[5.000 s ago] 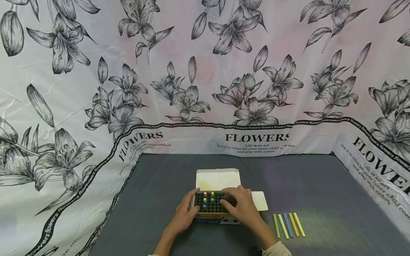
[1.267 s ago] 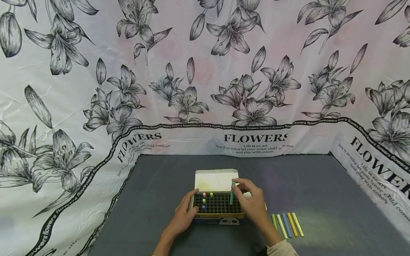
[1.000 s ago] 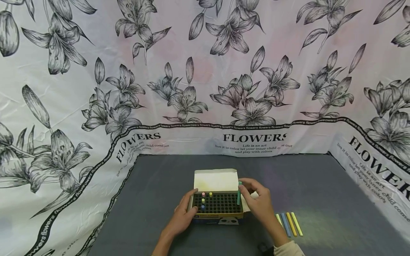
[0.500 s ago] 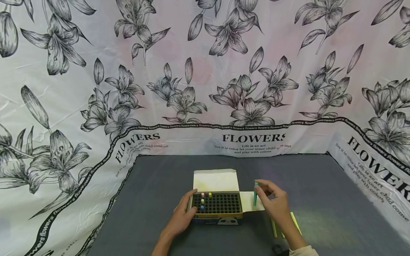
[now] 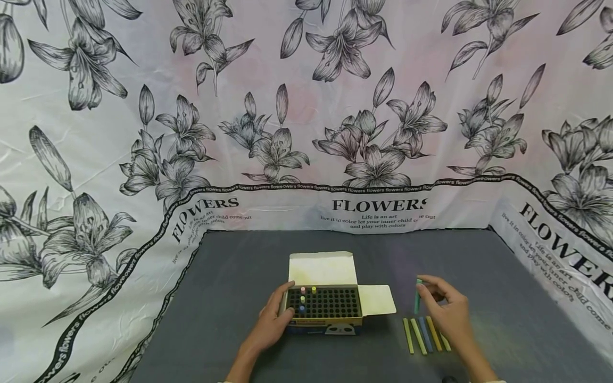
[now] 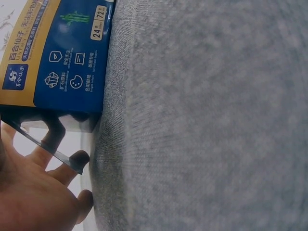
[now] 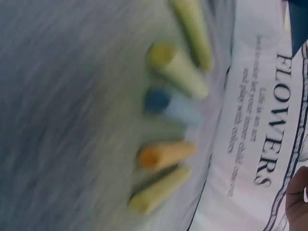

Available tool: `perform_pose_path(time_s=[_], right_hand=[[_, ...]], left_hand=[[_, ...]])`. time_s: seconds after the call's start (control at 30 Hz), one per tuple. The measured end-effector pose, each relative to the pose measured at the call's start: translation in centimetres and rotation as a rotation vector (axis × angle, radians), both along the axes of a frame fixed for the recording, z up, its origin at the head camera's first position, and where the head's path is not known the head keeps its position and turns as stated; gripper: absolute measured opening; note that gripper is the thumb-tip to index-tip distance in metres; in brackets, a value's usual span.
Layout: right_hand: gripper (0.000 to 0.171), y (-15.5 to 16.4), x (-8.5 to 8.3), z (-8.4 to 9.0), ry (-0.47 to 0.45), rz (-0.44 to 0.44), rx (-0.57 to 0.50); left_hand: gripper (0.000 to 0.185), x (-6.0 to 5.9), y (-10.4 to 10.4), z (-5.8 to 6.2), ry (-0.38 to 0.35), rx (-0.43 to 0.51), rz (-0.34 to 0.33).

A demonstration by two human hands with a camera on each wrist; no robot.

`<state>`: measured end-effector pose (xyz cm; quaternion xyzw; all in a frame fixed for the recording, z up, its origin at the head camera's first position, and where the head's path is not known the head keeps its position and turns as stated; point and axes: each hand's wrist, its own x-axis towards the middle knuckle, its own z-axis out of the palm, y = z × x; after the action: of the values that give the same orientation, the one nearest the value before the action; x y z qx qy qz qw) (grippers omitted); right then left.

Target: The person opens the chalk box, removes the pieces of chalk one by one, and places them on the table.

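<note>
A chalk box [image 5: 325, 322] lies on the grey table with its lid folded back. Several chalk pieces stand in its dark holed insert [image 5: 335, 303], among them a pink one [image 5: 303, 290] and a blue one [image 5: 302, 308]. My left hand [image 5: 270, 324] grips the box's left end, thumb at the front corner; the left wrist view shows fingers beside the blue printed side [image 6: 72, 72]. Between thumb and fingertips, my right hand [image 5: 450, 314] pinches a green chalk stick [image 5: 417, 298], held upright just behind the row of loose chalks. That green stick is not visible in the right wrist view.
Right of the box lie several chalks side by side: yellow-green [image 5: 408, 336], pale yellow [image 5: 419, 331], blue [image 5: 425, 334], orange [image 5: 434, 334] and yellow [image 5: 446, 343], partly behind my right hand. A white side flap [image 5: 378, 300] sticks out rightward. Flower-printed cloth [image 5: 287, 133] encloses the table [image 5: 230, 276].
My right hand has taken the green chalk out of the insert and carried it right, past the side flap, to above the loose row. My left hand has stayed on the box.
</note>
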<state>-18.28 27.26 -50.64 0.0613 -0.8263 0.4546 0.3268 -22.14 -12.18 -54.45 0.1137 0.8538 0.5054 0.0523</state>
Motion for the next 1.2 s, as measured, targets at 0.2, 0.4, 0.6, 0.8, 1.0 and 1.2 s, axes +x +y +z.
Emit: perform_pose_path(time_s=[0.2, 0.4, 0.6, 0.8, 1.0, 1.2], right_hand=[[0.024, 2.0, 0.6, -0.8, -0.031, -0.062, 0.042], [0.02, 3.9, 1.1, -1.5, -0.095, -0.112, 0.101], [0.018, 5.1, 1.7, -1.5, -0.226, -0.137, 0.195], [0.022, 6.0, 2.0, -1.5, -0.375, -0.117, 0.266], [0.029, 7.1, 1.8, -1.4, -0.581, -0.04, 0.356], [0.031, 7.5, 1.2, -1.4, -0.74, 0.044, 0.396]], left_hand=[[0.062, -0.2, -0.1, 0.2, -0.018, 0.007, -0.01], [0.062, -0.3, -0.1, 0.2, -0.024, 0.011, -0.015], [0.062, -0.1, 0.0, 0.3, -0.01, 0.013, -0.01], [0.062, 0.0, 0.1, 0.3, -0.013, 0.009, -0.007], [0.062, 0.0, 0.0, 0.2, -0.006, 0.006, -0.018], [0.062, 0.0, 0.0, 0.1, -0.007, 0.005, -0.009]])
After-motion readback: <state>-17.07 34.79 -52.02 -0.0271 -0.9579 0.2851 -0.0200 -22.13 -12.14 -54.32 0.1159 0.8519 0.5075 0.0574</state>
